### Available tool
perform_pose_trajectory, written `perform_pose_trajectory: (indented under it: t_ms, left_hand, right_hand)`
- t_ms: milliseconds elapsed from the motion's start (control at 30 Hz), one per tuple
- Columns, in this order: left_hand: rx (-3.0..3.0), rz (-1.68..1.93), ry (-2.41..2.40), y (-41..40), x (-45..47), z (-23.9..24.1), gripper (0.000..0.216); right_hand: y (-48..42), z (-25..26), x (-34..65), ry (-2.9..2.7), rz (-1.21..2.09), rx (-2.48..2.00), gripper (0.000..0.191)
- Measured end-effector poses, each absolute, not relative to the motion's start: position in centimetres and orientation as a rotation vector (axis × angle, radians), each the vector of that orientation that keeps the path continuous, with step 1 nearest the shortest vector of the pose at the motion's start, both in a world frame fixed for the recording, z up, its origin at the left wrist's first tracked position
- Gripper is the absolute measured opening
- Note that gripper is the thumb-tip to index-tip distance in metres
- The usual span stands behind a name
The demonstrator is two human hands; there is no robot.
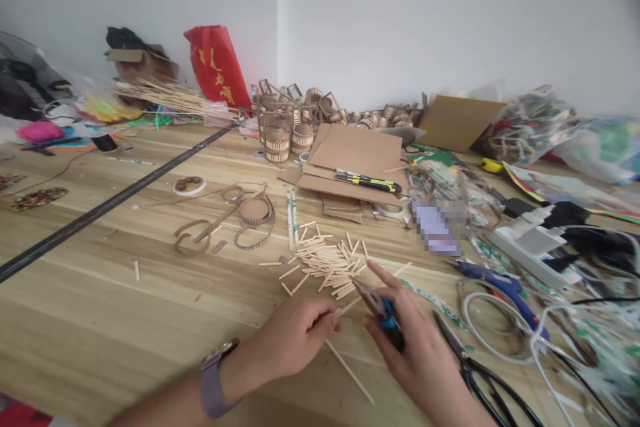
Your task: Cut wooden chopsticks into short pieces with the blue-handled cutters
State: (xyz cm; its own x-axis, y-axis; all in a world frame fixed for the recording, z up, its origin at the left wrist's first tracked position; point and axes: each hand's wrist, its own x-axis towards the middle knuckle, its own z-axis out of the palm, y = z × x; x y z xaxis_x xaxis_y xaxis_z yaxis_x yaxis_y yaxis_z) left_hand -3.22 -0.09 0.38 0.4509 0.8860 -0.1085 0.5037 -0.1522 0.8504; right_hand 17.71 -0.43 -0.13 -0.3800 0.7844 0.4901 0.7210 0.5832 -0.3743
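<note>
One thin stick (351, 307) sits just nearside of the stick pile (325, 260). I see left hand (305, 330) pinching it, right hand (413, 333) wrapped around pliers (384, 315). Cardboard (353, 147) lies behind the pile, scissors (466, 364) nearside-right of it.

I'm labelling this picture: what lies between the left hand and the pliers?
A thin stick shows there, jutting from the left hand toward the pliers, in the head view.

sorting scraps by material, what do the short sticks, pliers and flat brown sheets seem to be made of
Short sticks: wood or bamboo, apparently unvarnished; pale, matte surfaces.
Pliers: likely metal at the grey tips; blue and black grips look like plastic or rubber, unclear which.
Flat brown sheets: probably cardboard, uncoated, from their plain matte look.
</note>
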Motion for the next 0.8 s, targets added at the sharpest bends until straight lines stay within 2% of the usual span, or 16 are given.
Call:
perform_pose_trajectory:
  t_ms: [133, 400, 467, 533, 633, 700, 800]
  left_hand:
    - [2.114, 0.469, 1.339, -0.6, -2.7, 0.0, 0.028]
    - [2.338, -0.052, 1.752, -1.9, -0.8, 0.7, 0.03]
    - [2.286, 0.058, 1.719, -1.4, -1.2, 0.5, 0.027]
    - [2.108, 0.363, 1.553, -0.5, -2.0, 0.0, 0.029]
    - [1.51, 0.672, 1.252, 0.8, -3.1, -0.6, 0.039]
    - [1.188, 0.74, 1.122, 1.3, -3.3, -0.8, 0.045]
    - [1.016, 0.72, 0.991, 1.2, -3.0, -0.8, 0.051]
  right_hand:
    - [-0.2, -1.6, 17.4, -2.232, 0.039, -1.343, 0.009]
    - [0.0, -2.3, 15.7, -2.228, 0.078, -1.658, 0.007]
    - [0.3, -1.9, 15.7, -2.197, 0.138, -1.66, 0.008]
    - [0.7, -1.3, 16.2, -2.15, 0.32, -1.594, 0.012]
    - [1.0, -0.1, 17.1, -2.079, 0.568, -1.466, 0.019]
    - [0.8, 0.5, 17.4, -2.073, 0.644, -1.412, 0.018]
    - [0.1, 1.0, 17.0, -2.135, 0.753, -1.33, 0.008]
